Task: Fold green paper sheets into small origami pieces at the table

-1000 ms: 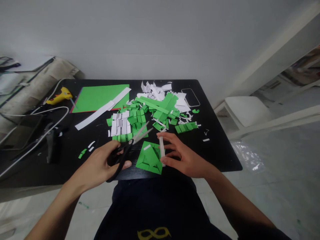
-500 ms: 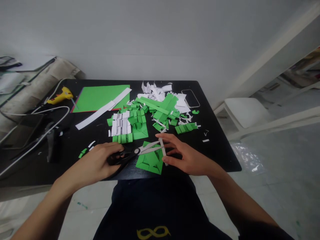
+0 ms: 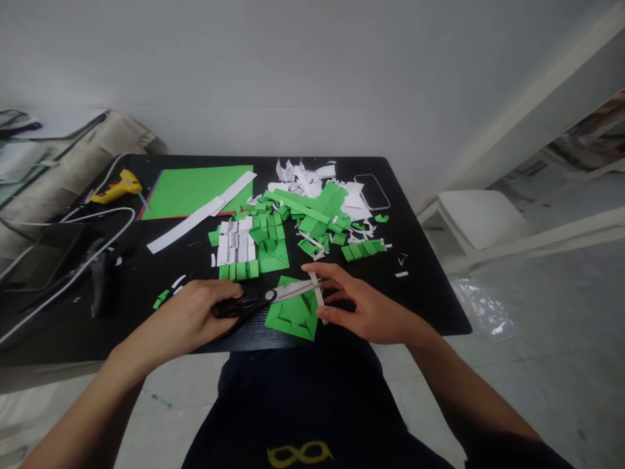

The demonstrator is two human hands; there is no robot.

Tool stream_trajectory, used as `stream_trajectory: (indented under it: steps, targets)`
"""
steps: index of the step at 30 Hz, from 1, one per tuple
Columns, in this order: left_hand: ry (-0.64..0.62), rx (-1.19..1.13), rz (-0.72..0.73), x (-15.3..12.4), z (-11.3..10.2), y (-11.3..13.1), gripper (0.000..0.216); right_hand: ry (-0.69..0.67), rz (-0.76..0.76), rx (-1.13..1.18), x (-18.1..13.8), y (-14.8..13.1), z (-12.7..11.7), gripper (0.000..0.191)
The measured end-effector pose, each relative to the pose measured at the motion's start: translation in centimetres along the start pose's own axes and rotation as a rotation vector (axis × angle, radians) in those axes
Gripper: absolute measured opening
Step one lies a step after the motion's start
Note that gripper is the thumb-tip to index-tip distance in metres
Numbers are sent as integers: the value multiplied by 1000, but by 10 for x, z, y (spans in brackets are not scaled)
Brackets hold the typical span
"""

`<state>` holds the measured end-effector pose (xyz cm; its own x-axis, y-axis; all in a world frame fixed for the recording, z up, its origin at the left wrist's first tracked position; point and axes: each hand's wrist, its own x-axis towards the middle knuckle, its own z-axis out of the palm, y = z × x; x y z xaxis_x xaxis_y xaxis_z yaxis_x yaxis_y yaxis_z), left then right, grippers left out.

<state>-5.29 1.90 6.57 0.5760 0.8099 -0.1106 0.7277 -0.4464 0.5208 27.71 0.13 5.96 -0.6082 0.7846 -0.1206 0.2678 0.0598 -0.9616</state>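
Since the earliest frame, the scissors point(image 3: 270, 296) have swung down and to the right, and their blades, spread wide then, have come together across the small white strip point(image 3: 319, 297); the left hand point(image 3: 188, 312) has moved in with them. The left hand is wrapped around the black handles, fingers curled firmly over the loops. The right hand point(image 3: 362, 307) pinches the small white strip, index finger near its upper end and thumb near its lower end, with the blades lying between the two; whether they have cut through, I cannot tell. The strip is held beside the right edge of a folded green square point(image 3: 291, 318), which lies on the black table point(image 3: 430, 299) just below the blades. Beyond the scissors sit white pleated pieces point(image 3: 236, 242) and green pleated pieces point(image 3: 268, 227), close together. Farther back is a heap of green strips point(image 3: 319, 212) and white scraps point(image 3: 306, 177), with a green pleated strip point(image 3: 364, 250) near it on the right. Toward the far left, a long white strip point(image 3: 195, 225) lies partly over a green sheet point(image 3: 202, 184), next to a yellow glue gun point(image 3: 117, 187). A white stool point(image 3: 481, 218) stands right of the table
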Motion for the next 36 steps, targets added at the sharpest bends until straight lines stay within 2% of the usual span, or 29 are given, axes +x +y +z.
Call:
stream_trajectory:
  steps: [4,10,14,18,20,23,26,28,30,32,34,36]
  targets:
    - [-64,10,-16,0,0,-2,16,-7,1,6,-1,0,0,62]
    - [-49,-68,2,-3,2,-7,13,-17,-66,31,-3,3,2,54]
    - [7,-62,-76,-11,7,-14,22,-46,-109,37,-10,3,-1,54]
    - [25,-8,-169,-35,13,-32,28,-8,-1,-131,-27,4,-11,58]
    - [112,41,-229,-51,15,-46,28,23,97,-273,-36,9,-16,58]
    - [156,82,-313,-71,17,-65,28,76,204,-444,-45,23,-19,61]
    - [199,115,-367,-80,17,-75,25,112,192,-545,-45,33,-16,64]
    - [196,119,-353,-80,17,-76,24,177,143,-535,-41,33,-12,60]
    - [202,115,-325,-79,18,-75,23,270,76,-422,-35,29,-5,50]
    - [217,108,-313,-78,20,-76,21,311,23,-156,-28,26,4,42]
    - [227,94,-302,-78,22,-80,20,249,27,230,-21,26,15,41]
    - [235,65,-283,-79,23,-85,20,144,41,571,-15,28,27,49]
